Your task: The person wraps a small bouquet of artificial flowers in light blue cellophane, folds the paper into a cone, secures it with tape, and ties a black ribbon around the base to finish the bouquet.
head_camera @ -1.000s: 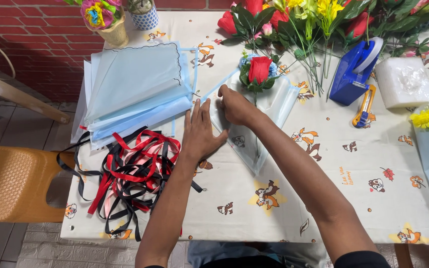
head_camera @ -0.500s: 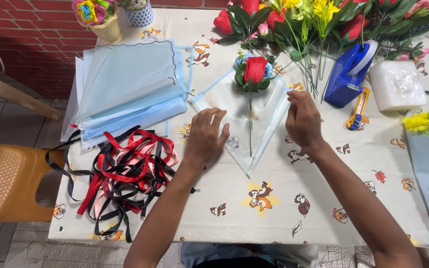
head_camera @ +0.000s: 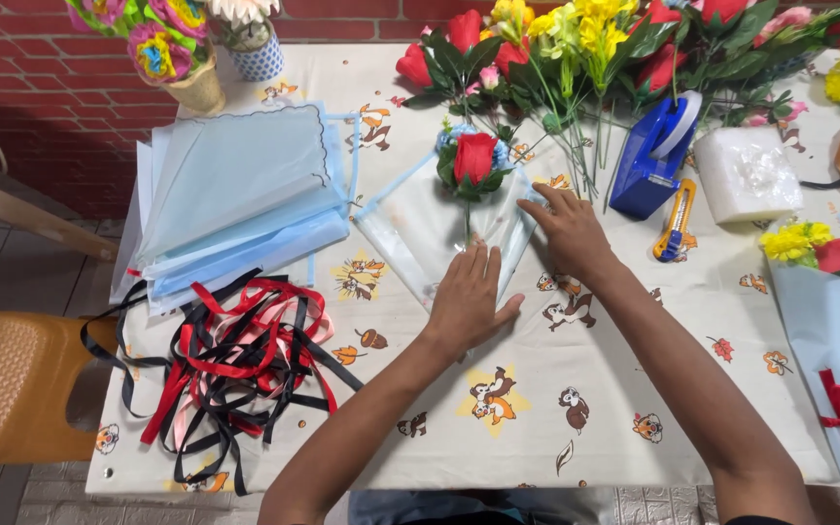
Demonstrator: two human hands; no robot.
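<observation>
Wrapping is the step in hand: a red rose [head_camera: 475, 156] with blue filler flowers lies on a pale blue sheet [head_camera: 420, 226] set cornerwise on the bench [head_camera: 576, 428], its stem running down toward the person. The left hand [head_camera: 466, 301] lies flat, fingers spread and close together, pressing the lower part of the sheet over the stem; it grips nothing, only pins. The right hand [head_camera: 568, 228] sits just right of the left one and a little farther from the person, fingers loosely curled, its fingertips on the sheet's right edge, seemingly pinching or drawing that flap; whether it has the edge fully caught I cannot tell.

Left of the left hand lies a tangle of red, black and pink ribbons [head_camera: 226, 369], and beyond it a stack of blue sheets [head_camera: 235, 194]. Right of the right hand stand a blue tape dispenser [head_camera: 655, 156] and a yellow cutter [head_camera: 675, 222].

By my judgement the fold is only begun. The next move calls for bringing the right flap across the stem while the left hand keeps the stem from rolling.
</observation>
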